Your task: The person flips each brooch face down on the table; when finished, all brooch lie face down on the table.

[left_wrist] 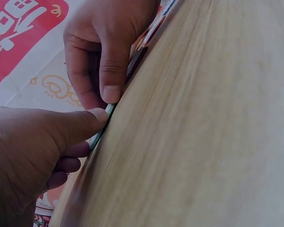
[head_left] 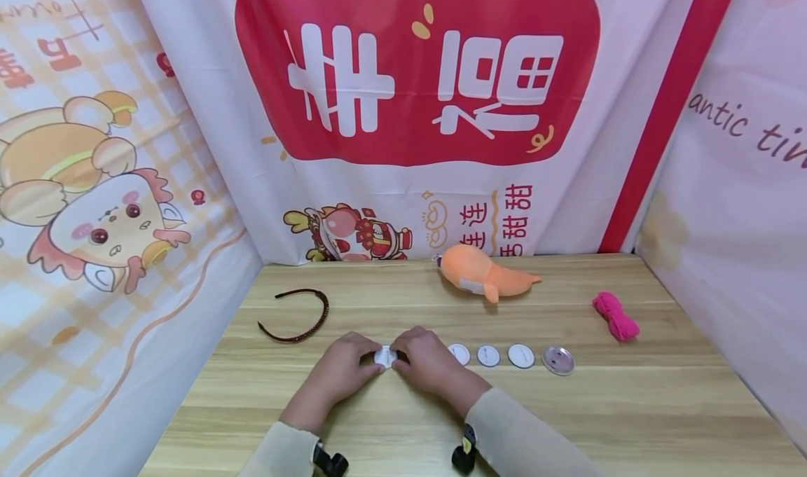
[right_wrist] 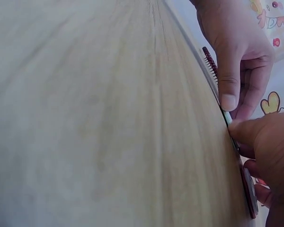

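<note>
A small white round badge [head_left: 385, 356] lies flat on the wooden table between my two hands. My left hand [head_left: 345, 366] pinches its left edge with thumb and fingers, while my right hand [head_left: 427, 362] pinches the opposite edge. Seen edge-on in the left wrist view, the badge [left_wrist: 100, 134] has a greenish rim and sits at the tabletop between both thumbs. Just right of my right hand, a white badge [head_left: 459, 354] is partly covered by it. Farther along the row come a smaller white badge [head_left: 488, 356], another white one [head_left: 521, 356] and a silvery badge [head_left: 558, 360].
A dark beaded headband [head_left: 324, 312] lies at the left of the table [head_left: 391, 435]. An orange plush toy [head_left: 482, 272] rests near the back edge, and a bundle of pink yarn [head_left: 615, 316] lies at the right. Printed cloths [head_left: 416, 176] hang behind and at both sides.
</note>
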Demonstrator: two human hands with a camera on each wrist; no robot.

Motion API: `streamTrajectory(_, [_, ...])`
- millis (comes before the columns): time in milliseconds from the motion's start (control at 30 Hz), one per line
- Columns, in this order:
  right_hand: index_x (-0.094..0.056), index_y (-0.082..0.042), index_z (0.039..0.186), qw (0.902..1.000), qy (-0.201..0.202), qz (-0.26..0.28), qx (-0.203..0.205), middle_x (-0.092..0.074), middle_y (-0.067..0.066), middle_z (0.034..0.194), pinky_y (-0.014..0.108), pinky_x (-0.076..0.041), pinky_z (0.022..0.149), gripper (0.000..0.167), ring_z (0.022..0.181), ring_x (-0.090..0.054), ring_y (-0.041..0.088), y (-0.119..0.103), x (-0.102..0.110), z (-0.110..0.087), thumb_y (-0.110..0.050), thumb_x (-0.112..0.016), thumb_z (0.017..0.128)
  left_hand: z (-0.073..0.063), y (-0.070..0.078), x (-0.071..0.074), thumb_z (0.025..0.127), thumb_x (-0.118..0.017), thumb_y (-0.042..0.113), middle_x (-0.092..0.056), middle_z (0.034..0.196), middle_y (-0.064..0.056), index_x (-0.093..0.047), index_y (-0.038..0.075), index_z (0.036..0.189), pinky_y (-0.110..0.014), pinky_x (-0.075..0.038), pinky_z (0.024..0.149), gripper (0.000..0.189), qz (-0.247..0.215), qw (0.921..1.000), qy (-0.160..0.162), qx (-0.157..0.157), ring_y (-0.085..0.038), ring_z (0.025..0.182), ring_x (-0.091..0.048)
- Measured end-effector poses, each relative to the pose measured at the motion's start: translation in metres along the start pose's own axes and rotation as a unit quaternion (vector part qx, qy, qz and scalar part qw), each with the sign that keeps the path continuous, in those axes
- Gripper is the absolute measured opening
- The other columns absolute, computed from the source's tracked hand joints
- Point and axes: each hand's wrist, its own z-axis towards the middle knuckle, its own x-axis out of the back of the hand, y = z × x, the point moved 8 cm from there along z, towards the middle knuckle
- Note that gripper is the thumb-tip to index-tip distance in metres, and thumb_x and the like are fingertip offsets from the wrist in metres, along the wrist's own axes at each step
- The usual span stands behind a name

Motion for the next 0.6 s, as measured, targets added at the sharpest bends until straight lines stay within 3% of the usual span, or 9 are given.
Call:
streamTrajectory(167, [-0.073,-0.016,0.141,0.9989,0.013,0.036,-0.028,-0.075,0.0,0.137,0.043,-0.055,0.115,0.04,0.133,-0.065,0.02,0.006,0.008,-0.006,-0.036,-0.072,0.106,0.0,-0.005,0.001,0.1,-0.08,0.04,-0.076,0.132,-0.004,-0.077,0.015,0.134,-0.048,-0.055,0.113,0.042,0.001,0.9995,0.009,0.03,-0.026,0.128,-0.068])
streamTrajectory(300, [-0.066,-0.017,0.149,0.9984,0.021,0.032,-0.041,-0.068,0.002,0.149,0.049,-0.05,0.121,0.048,0.144,-0.059,0.026,0.011,0.023,-0.015,-0.039,-0.069,0.107,0.001,-0.006,0.003,0.103,-0.073,0.05,-0.068,0.15,-0.006,-0.066,0.016,0.151,-0.052,-0.047,0.123,0.059,0.026,0.9987,0.022,0.039,-0.03,0.143,-0.06])
streamTrajectory(600, [-0.044,-0.02,0.168,0.9931,0.019,-0.066,-0.094,-0.044,0.006,0.174,0.058,-0.029,0.134,0.07,0.16,-0.04,0.033,0.035,0.049,-0.038,-0.052,-0.062,0.109,0.008,0.008,0.009,0.102,-0.066,0.065,-0.043,0.174,-0.01,-0.04,0.016,0.17,-0.062,-0.027,0.133,0.088,0.1,0.9938,0.047,0.011,-0.036,0.161,-0.04])
